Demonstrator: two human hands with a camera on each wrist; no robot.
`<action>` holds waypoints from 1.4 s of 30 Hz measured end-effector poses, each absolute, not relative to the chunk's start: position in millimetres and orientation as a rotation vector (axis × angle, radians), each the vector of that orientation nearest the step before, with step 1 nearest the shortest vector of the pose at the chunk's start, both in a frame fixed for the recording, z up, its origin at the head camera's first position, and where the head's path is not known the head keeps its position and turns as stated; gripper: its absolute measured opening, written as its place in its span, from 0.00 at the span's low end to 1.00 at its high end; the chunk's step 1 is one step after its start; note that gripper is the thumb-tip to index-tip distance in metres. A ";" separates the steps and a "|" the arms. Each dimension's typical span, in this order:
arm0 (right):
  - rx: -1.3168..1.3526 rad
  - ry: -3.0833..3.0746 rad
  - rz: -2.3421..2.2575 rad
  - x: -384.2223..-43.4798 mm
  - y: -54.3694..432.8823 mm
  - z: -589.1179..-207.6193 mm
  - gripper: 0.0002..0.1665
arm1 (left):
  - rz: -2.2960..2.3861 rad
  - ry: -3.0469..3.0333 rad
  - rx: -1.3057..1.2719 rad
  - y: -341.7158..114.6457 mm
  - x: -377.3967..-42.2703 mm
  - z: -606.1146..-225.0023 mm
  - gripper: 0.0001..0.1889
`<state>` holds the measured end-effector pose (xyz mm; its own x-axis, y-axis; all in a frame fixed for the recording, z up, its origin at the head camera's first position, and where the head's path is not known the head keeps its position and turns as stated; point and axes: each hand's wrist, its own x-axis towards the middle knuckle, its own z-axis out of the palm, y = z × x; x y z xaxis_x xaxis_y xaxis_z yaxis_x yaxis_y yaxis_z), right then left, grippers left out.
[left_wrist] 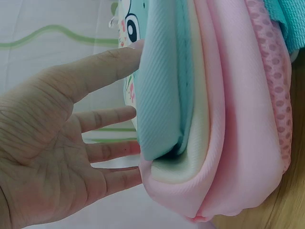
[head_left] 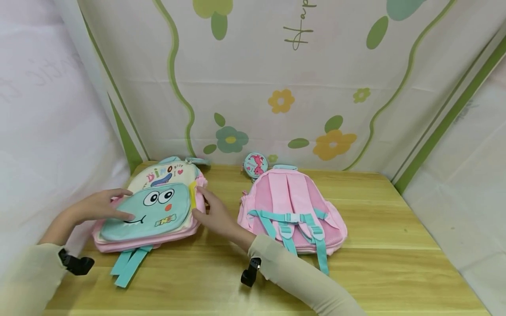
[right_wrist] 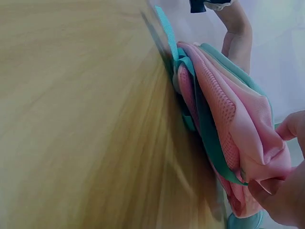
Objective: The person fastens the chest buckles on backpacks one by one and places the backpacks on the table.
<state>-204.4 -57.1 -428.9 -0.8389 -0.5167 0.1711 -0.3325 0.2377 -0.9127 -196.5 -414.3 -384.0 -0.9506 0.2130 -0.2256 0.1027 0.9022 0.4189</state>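
Head view: dino backpack (head_left: 158, 210) points lengthwise toward the backdrop (head_left: 253, 112), top slanting right.

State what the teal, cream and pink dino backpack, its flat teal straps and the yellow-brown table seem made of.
Teal, cream and pink dino backpack: matte woven fabric, likely polyester; diagonal ribs show. Flat teal straps: matte webbing, perhaps nylon; coarse weave shows. Yellow-brown table: faintly glossy wood or laminate; grain streaks fit both.
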 end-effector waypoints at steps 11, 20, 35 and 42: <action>-0.824 2.356 -1.809 -216.2 -50.8 -413.0 0.42 | 0.602 2.779 0.268 -390.3 -200.6 -382.5 0.44; -0.800 2.311 -1.877 -220.0 -40.6 -396.3 0.42 | 0.653 2.777 0.295 -374.1 -200.6 -383.8 0.42; -0.964 2.436 -1.879 -230.6 -20.7 -346.1 0.37 | 0.900 2.659 0.314 -332.8 -200.9 -391.6 0.39; -1.034 2.470 -1.824 -233.4 -13.3 -321.9 0.35 | 1.049 2.581 0.375 -318.1 -205.5 -397.0 0.36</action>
<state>-233.4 -13.3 -321.9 -0.7919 -0.4303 0.4332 -0.5407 0.1646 -0.8249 -205.5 -318.1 -397.0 -0.9112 0.3596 -0.2009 0.1176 0.6946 0.7098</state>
